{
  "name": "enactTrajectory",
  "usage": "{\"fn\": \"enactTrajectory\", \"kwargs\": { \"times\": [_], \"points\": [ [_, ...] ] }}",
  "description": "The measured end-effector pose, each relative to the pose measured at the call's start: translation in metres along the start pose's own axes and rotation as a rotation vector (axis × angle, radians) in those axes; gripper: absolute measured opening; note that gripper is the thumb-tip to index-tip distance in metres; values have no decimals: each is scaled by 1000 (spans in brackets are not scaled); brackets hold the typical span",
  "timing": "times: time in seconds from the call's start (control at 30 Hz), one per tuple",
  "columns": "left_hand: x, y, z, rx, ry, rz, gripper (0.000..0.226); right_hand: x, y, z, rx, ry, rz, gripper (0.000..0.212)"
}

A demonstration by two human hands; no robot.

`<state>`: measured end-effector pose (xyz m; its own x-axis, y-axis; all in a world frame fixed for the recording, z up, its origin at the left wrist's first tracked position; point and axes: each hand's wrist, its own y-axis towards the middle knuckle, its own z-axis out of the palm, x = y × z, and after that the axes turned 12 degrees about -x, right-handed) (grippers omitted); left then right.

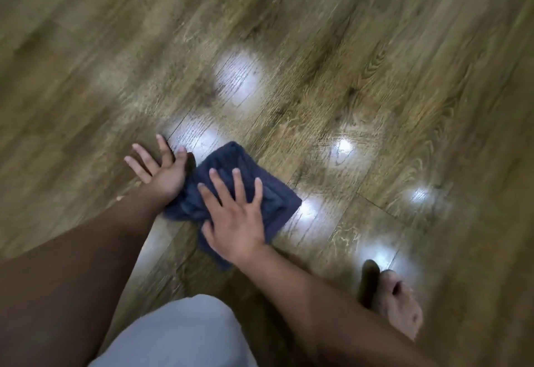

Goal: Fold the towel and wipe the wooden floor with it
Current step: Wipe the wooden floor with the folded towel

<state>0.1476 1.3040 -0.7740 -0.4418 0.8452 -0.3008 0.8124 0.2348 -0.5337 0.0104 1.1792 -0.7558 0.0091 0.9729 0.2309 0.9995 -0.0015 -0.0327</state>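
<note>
You'll find nothing to read here: no text, label, brand, number or sign shows anywhere. The dark blue towel (237, 190) bears no visible tag or print, and the wooden floor (375, 48) shows only grain and bright glare patches. Motion blur softens much of the view.

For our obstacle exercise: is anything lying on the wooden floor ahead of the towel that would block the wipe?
Nothing visible does. The right hand presses the dark towel flat; the floor beyond is bare.
</note>
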Motion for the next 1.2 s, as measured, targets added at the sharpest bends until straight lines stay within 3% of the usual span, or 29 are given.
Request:
{"fn": "enactTrajectory", "kwargs": {
  "times": [0.13,0.2,0.47,0.53,0.63,0.8,0.9,1.07,1.2],
  "points": [
    [2,2,1,-15,-3,-18,86,-40,20,-8,-29,48,-100,64],
    [2,1,2,-26,11,-14,88,-72,45,-16,-54,17,-61,64],
    [5,-2,-2,21,32,28,89,-236,138,-57,-251,-8,639,62],
    [3,-2,-5,31,20,25,86,-249,149,-62,-280,8,779,60],
    [4,-3,-7,34,22,25,79,-235,154,-61,-314,10,814,57],
    [4,-5,-7,30,30,23,75,-168,125,-52,-253,-34,542,60],
    [0,-6,-4,-2,12,15,75,-112,93,-42,-141,-82,204,64],
    [-5,-4,-2,10,30,1,98,-50,9,-16,11,-42,-458,67],
    [3,-8,-18,3,164,40,81,-55,-11,-9,70,-26,-766,64]
  ]
}}
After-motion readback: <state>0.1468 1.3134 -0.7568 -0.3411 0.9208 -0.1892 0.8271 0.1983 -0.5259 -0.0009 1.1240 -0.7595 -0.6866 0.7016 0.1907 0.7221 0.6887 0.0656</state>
